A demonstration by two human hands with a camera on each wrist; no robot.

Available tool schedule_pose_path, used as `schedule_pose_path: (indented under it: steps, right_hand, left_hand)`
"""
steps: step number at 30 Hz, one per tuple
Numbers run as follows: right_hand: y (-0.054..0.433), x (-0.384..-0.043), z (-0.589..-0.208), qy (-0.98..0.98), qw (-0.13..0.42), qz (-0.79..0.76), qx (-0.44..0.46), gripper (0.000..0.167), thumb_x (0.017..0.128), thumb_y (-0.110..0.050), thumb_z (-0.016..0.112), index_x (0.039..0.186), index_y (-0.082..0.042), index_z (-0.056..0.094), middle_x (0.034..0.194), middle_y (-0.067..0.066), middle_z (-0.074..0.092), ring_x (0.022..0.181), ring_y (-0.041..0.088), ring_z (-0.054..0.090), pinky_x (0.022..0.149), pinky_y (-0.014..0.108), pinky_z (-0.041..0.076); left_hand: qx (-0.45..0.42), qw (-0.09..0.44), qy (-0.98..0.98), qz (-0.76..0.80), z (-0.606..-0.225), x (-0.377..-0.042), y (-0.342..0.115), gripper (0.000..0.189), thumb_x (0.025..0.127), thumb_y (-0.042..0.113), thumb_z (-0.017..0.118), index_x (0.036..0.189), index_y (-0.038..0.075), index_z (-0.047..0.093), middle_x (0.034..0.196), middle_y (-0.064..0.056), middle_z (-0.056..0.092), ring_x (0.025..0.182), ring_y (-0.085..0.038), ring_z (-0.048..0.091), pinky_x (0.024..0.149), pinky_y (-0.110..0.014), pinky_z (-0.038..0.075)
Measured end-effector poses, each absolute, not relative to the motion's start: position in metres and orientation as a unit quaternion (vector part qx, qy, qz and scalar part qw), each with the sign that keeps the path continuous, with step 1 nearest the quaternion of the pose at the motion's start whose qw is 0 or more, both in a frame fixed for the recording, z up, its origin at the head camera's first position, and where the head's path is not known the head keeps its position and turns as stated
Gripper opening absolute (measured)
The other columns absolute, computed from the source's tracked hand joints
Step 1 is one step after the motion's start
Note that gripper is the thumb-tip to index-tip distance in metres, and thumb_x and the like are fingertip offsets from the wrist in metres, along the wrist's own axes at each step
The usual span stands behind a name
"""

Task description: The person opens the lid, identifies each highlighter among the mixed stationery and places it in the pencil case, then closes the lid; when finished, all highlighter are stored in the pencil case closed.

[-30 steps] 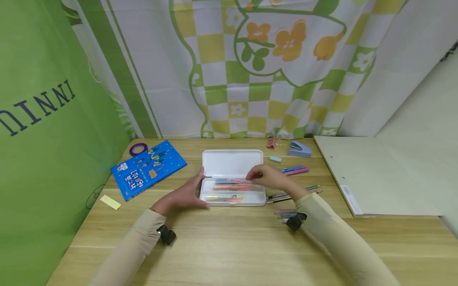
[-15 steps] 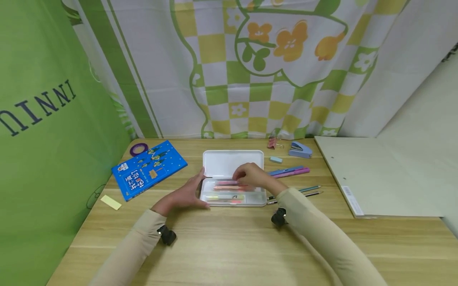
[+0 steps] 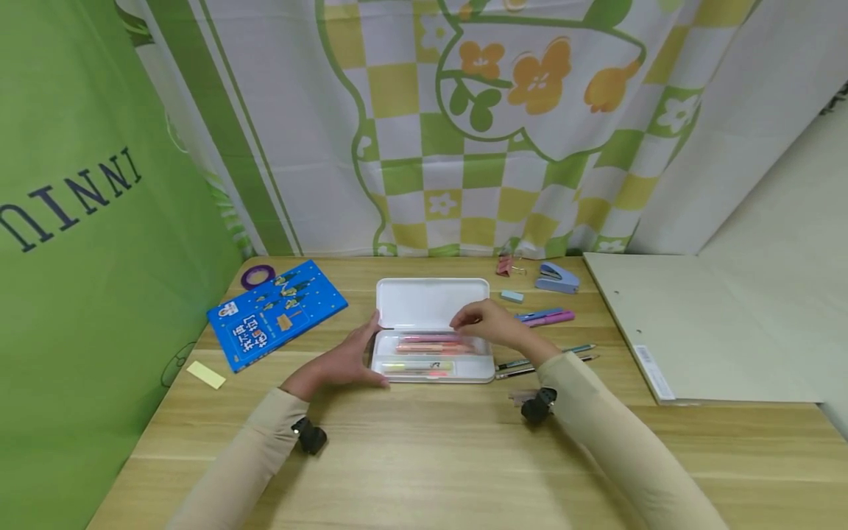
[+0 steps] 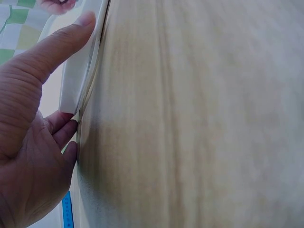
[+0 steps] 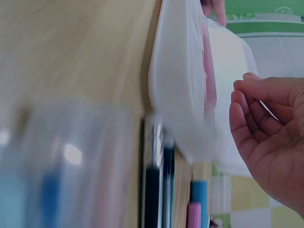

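A white pencil case (image 3: 475,370) lies with its lid (image 3: 430,303) raised, holding several pink and orange pens (image 3: 430,349) at the back and a yellow highlighter (image 3: 407,366) nearer the front. My left hand (image 3: 338,359) grips the case's left end; in the left wrist view its thumb (image 4: 61,45) overlaps the front wall and the other fingers reach the corner. Over the right part of the case is my right hand (image 3: 497,324). In the right wrist view, its loosely curled fingers (image 5: 242,130) hold nothing, and the thumb lies close to the forefinger.
Pencils (image 3: 520,372) and a purple pen (image 3: 555,318) lie right of the case. A blurred clear holder (image 5: 80,161) is near my right wrist. Behind are an eraser (image 3: 511,296), stapler (image 3: 558,279) and binder clip (image 3: 505,266). A blue book (image 3: 271,335) is left, a large board (image 3: 715,331) right.
The right hand moved left over the case, then drew back to the right. A pink pen now lies at the back of the tray. The left hand stayed put.
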State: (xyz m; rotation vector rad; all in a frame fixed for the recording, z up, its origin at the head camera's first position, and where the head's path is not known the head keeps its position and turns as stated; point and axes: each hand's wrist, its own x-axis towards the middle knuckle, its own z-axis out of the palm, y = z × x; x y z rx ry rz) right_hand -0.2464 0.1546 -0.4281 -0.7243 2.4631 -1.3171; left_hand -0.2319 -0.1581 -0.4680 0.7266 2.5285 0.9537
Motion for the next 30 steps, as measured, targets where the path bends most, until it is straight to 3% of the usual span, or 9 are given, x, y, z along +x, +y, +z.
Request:
schedule_pose_path:
  steps: [6,16,25,30]
  right_hand:
    - [0.187,-0.231,-0.424,0.849,0.151,-0.457,-0.217,0.019,0.09,-0.007,0.063,0.105,0.005,0.066,0.1,0.014,0.067,0.09,0.017,0.06,0.078,0.031,0.049]
    - [0.252,-0.197,-0.424,0.805,0.199,-0.522,-0.198,0.031,0.091,-0.008,0.062,0.112,0.014,0.058,0.11,0.03,0.06,0.099,0.023,0.062,0.083,0.029,0.051]
    - [0.28,-0.17,-0.437,0.834,0.231,-0.466,-0.185,0.029,0.09,-0.01,0.064,0.113,0.006,0.06,0.105,0.015,0.064,0.092,0.016,0.059,0.076,0.026,0.051]
    - [0.281,-0.165,-0.442,0.829,0.226,-0.455,-0.233,0.029,0.088,-0.002,0.063,0.115,0.008,0.06,0.102,0.016,0.064,0.09,0.016,0.059,0.075,0.025,0.051]
  left_hand:
    - [0.252,0.171,0.891,0.337,-0.467,-0.231,-0.158,0.132,0.066,0.044,0.084,0.151,0.009,-0.01,0.156,-0.018,0.01,0.142,-0.035,0.009,0.112,-0.051,0.017]
    - [0.254,0.172,0.888,0.342,-0.467,-0.231,-0.157,0.132,0.066,0.041,0.085,0.151,0.007,-0.01,0.156,-0.018,0.009,0.142,-0.034,0.009,0.112,-0.05,0.016]
    - [0.253,0.173,0.889,0.339,-0.465,-0.23,-0.157,0.131,0.067,0.042,0.084,0.151,0.008,-0.01,0.156,-0.019,0.008,0.142,-0.035,0.008,0.112,-0.051,0.016]
    - [0.257,0.172,0.888,0.341,-0.465,-0.23,-0.156,0.131,0.067,0.04,0.085,0.151,0.006,-0.011,0.156,-0.019,0.008,0.142,-0.035,0.008,0.112,-0.051,0.015]
